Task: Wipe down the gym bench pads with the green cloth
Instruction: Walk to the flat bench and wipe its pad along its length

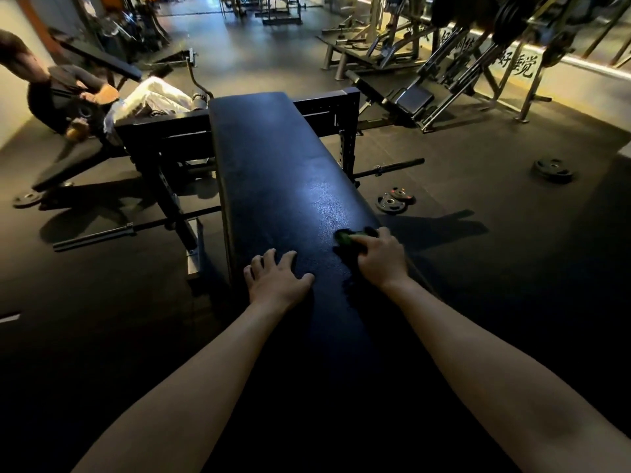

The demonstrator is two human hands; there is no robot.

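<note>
**Two hands on the bench pad, the cloth under the right one**

Closest to the camera, two bare forearms reach forward over the near end of the long black bench pad (273, 165). The pad runs away from the person down the middle of the view. The left hand (276, 281) lies on the pad close to its left edge. Its fingers are spread and only a little bent; they rest on the surface and hold nothing. The right hand (382, 259) is at the right edge of the pad, a bit farther forward than the left one. Its fingers are curled around the green cloth (348, 238), which is bunched up and lies on the pad. The cloth shows in front of the fingers, toward the middle of the pad. Most of it is in shadow, so its full shape is hard to see. Just beyond the cloth, a pale shine lies on the pad surface.

Farther on, the far part of the pad is crossed by a dark metal frame (164, 138). On the dark floor (478, 268) to the right, two small weight plates (392, 203) lie near the pad. Behind them a bar end (392, 167) sticks out to the right, and another plate (553, 170) lies well apart from them. To the left, a second bar (136, 228) sticks out low beside the frame. Beyond the frame on the left, another person (85, 100) lies back on an inclined bench. At the far right stand dark machines (478, 63) loaded with plates.
</note>
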